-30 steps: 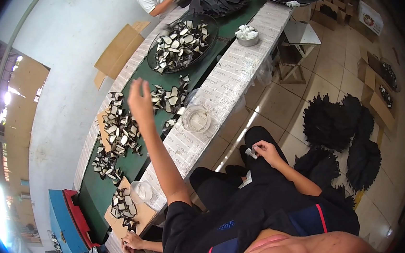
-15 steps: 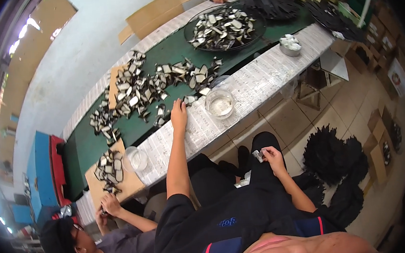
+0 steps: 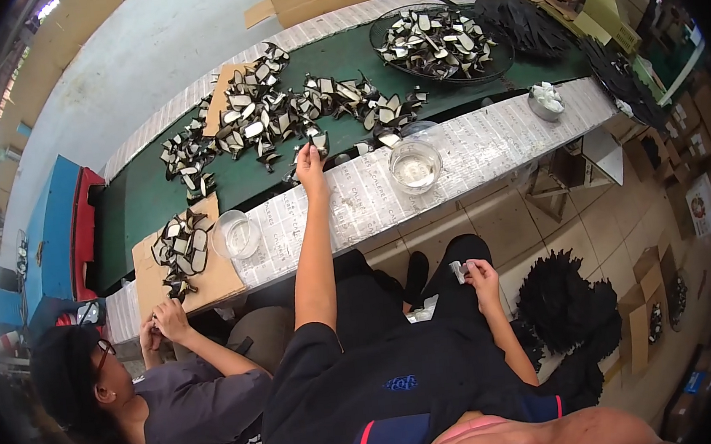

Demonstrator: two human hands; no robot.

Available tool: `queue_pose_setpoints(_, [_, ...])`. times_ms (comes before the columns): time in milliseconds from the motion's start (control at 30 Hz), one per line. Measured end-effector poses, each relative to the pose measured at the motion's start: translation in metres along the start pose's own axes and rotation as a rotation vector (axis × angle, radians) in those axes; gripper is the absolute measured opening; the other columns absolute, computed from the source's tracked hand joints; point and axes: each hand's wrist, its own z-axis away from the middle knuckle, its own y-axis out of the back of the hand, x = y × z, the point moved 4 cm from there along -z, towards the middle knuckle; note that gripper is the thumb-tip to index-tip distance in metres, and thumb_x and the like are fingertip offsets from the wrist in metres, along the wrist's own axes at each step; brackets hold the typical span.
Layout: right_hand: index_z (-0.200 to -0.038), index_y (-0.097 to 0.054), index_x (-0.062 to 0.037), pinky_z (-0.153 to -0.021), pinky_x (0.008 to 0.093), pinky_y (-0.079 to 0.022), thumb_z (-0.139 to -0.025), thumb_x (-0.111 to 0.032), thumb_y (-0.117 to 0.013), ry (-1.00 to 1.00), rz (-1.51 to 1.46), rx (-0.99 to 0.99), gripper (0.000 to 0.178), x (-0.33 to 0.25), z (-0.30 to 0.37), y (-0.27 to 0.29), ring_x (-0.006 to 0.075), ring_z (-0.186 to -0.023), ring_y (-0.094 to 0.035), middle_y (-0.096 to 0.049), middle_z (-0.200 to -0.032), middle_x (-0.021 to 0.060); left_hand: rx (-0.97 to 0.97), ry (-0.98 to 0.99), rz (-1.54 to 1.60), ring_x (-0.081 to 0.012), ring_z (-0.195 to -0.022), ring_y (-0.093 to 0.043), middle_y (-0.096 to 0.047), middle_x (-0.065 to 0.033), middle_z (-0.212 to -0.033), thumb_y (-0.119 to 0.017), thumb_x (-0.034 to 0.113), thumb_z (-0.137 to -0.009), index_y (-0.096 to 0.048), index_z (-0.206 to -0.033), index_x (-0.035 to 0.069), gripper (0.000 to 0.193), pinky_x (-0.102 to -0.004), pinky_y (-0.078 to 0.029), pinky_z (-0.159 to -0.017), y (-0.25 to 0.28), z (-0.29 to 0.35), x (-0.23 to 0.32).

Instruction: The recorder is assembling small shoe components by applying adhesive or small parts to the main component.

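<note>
Head view: the left hand (image 3: pixel 309 160) is stretched out to the counter (image 3: pixel 484 147), its fingers (image 3: pixel 313 147) closed in a pinch on a black and white cut piece (image 3: pixel 319 141) at the near edge of the green belt (image 3: pixel 150 198), where a long heap of such pieces (image 3: pixel 270 115) lies. The right hand (image 3: pixel 478 275) rests over the lap, fingers pinching a small pale object (image 3: pixel 459 270) (too small to identify). A clear glass bowl (image 3: pixel 415 164) stands on the paper-covered near strip, just right of the left hand. At the counter's left end, another person's hands (image 3: pixel 166 323) work beside a cardboard sheet (image 3: pixel 208 277).
</note>
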Motion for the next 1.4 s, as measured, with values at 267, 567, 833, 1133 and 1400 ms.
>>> queue_pose_setpoints(267, [-0.107, -0.065, -0.0013, -0.065, 0.0245, -0.051, -0.097, -0.015, -0.062, 0.010, -0.032, 0.014, 0.017, 0.002, 0.004, 0.002, 0.0109, -0.075, -0.063, -0.067, -0.090, 0.0051, 0.015, 0.099, 0.321, -0.0200, -0.097, -0.065, -0.064, -0.0081, -0.110, -0.054, 0.025, -0.102, -0.056, -0.122, 0.002, 0.030, -0.0426, -0.061, -0.083, 0.006, 0.016, 0.010])
queue_pose_setpoints(567, [-0.113, -0.064, -0.0024, -0.069, 0.0255, -0.054, -0.097, -0.015, -0.062, -0.138, -0.146, 0.078, 0.021, -0.002, 0.009, 0.004, 0.0118, -0.077, -0.063, -0.066, -0.094, 0.0042, -0.138, 0.244, 0.279, -0.0218, -0.109, -0.062, -0.060, -0.0106, -0.123, -0.048, 0.019, -0.104, -0.045, -0.137, 0.001, 0.038, -0.0393, -0.056, -0.094, 0.011, 0.066, 0.020])
queue_pose_setpoints(833, [-0.117, -0.061, 0.0021, -0.082, 0.0288, -0.055, -0.096, -0.008, -0.061, 0.231, -0.050, -0.083, 0.023, -0.144, 0.014, -0.064, 0.0143, -0.094, -0.064, -0.065, -0.108, 0.0086, -0.259, 0.405, 0.165, -0.0256, -0.102, -0.069, -0.064, -0.0122, -0.123, -0.060, 0.008, -0.097, -0.038, -0.144, 0.000, 0.053, -0.0266, -0.057, -0.074, 0.009, 0.140, 0.074])
queue_pose_setpoints(1133, [-0.109, -0.065, -0.0018, -0.075, 0.0307, -0.055, -0.083, 0.002, -0.070, 0.997, 0.786, -0.183, 0.027, -0.229, 0.052, -0.139, 0.0256, -0.089, -0.067, -0.064, -0.114, 0.0138, -0.426, 0.587, 0.157, -0.0222, -0.096, -0.070, -0.068, -0.0117, -0.110, -0.066, 0.007, -0.092, -0.058, -0.125, -0.002, 0.035, -0.0280, -0.058, -0.069, -0.005, 0.247, 0.115])
queue_pose_setpoints(1400, [-0.107, -0.066, 0.0005, -0.070, 0.0302, -0.056, -0.085, 0.000, -0.070, 0.872, 0.633, -0.111, 0.023, -0.223, 0.033, -0.139, 0.0213, -0.085, -0.067, -0.065, -0.111, 0.0132, -0.387, 0.575, 0.152, -0.0186, -0.091, -0.068, -0.068, -0.0107, -0.106, -0.064, 0.011, -0.095, -0.059, -0.121, -0.002, 0.030, -0.0271, -0.055, -0.068, 0.001, 0.282, 0.124])
